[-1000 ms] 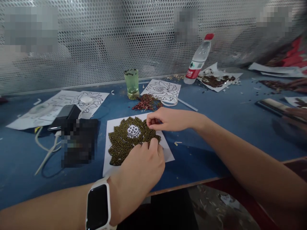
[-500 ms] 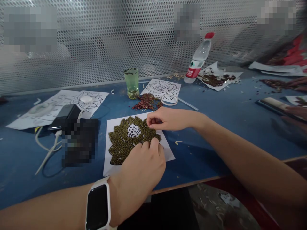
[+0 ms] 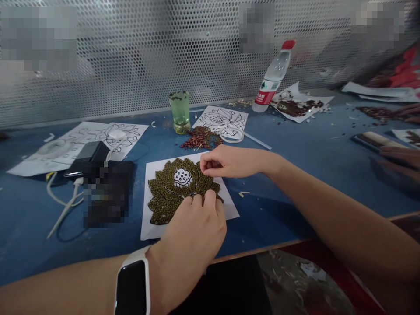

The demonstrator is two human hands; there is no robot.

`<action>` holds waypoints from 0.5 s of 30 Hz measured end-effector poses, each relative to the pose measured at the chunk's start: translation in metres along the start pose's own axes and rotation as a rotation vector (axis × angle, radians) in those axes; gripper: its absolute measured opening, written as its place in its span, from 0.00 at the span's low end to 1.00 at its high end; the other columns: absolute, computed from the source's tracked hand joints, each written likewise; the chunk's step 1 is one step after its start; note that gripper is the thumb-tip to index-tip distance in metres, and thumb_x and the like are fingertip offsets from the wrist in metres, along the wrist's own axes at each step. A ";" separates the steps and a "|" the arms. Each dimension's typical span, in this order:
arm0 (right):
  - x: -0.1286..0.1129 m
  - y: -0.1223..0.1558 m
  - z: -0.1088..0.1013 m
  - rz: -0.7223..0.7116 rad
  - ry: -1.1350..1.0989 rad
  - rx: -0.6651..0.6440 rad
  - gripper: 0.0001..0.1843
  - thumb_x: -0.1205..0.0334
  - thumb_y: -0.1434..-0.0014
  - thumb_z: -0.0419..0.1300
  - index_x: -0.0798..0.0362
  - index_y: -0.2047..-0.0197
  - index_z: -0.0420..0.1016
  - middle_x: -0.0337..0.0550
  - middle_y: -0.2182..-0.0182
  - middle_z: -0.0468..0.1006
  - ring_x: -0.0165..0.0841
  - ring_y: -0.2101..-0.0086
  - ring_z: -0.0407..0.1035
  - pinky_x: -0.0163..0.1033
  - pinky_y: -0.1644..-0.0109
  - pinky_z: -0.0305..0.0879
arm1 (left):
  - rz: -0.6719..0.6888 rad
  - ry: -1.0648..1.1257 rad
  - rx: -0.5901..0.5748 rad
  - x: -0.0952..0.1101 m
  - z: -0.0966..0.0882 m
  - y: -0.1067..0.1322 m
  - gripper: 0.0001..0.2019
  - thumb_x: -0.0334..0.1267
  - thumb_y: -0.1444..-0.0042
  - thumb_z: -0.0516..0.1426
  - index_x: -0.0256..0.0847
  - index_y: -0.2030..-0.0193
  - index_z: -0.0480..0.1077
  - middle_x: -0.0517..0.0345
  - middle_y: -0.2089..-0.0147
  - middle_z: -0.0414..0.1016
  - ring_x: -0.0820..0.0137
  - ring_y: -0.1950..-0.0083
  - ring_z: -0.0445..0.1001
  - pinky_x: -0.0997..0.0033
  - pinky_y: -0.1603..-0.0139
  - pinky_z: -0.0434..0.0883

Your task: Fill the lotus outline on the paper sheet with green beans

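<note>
A white sheet (image 3: 149, 229) lies on the blue table with a lotus picture (image 3: 169, 192) filled in with green beans, its seed-pod centre left white. My left hand (image 3: 193, 232), a white smartwatch on its wrist, rests on the sheet's near right part, fingers curled and pressed on the beans. My right hand (image 3: 223, 162) reaches in from the right, fingers pinched together at the flower's upper right petal; what they hold is too small to make out.
A pile of red beans (image 3: 200, 139), a green glass (image 3: 180, 111), a tape ring (image 3: 231, 135) on a blank lotus print (image 3: 221, 117), a plastic bottle (image 3: 272, 78), a dark device with white cable (image 3: 88, 154), more prints (image 3: 78, 140). Another person's hand (image 3: 398, 153) at right. Perforated metal wall behind.
Both hands stay almost still on the bean picture. The view has shifted slightly, and my left fingers have crept a little over the beans.
</note>
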State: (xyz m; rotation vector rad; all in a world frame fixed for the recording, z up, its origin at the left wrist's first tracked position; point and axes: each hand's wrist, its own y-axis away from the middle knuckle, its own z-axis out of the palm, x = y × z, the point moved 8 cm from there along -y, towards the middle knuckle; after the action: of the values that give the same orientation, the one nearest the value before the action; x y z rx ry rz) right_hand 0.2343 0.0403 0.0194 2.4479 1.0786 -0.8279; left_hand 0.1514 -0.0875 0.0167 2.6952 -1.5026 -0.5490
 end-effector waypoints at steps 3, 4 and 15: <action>0.001 0.001 -0.001 0.005 0.007 0.008 0.06 0.59 0.28 0.60 0.51 0.57 0.76 0.39 0.67 0.81 0.30 0.71 0.69 0.39 0.64 0.61 | -0.045 0.024 -0.033 -0.001 0.000 0.003 0.13 0.19 0.42 0.52 0.39 0.56 0.69 0.54 0.61 0.67 0.58 0.59 0.77 0.62 0.67 0.73; 0.001 0.001 -0.001 0.007 0.012 0.012 0.06 0.59 0.28 0.60 0.51 0.57 0.76 0.38 0.68 0.81 0.30 0.71 0.69 0.40 0.64 0.61 | -0.060 0.037 -0.065 -0.002 0.001 0.004 0.14 0.18 0.43 0.52 0.39 0.56 0.69 0.54 0.61 0.68 0.58 0.60 0.77 0.62 0.67 0.72; 0.001 0.002 0.000 0.011 0.004 -0.003 0.07 0.58 0.27 0.60 0.51 0.57 0.76 0.39 0.67 0.81 0.30 0.71 0.69 0.40 0.63 0.62 | 0.006 0.095 -0.137 0.003 -0.004 0.010 0.20 0.16 0.48 0.52 0.35 0.51 0.72 0.50 0.58 0.75 0.57 0.58 0.80 0.63 0.66 0.78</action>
State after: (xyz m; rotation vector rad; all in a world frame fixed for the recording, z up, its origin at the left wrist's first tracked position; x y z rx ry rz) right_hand 0.2357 0.0393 0.0188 2.4522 1.0662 -0.8176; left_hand 0.1460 -0.0958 0.0213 2.5743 -1.3957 -0.4970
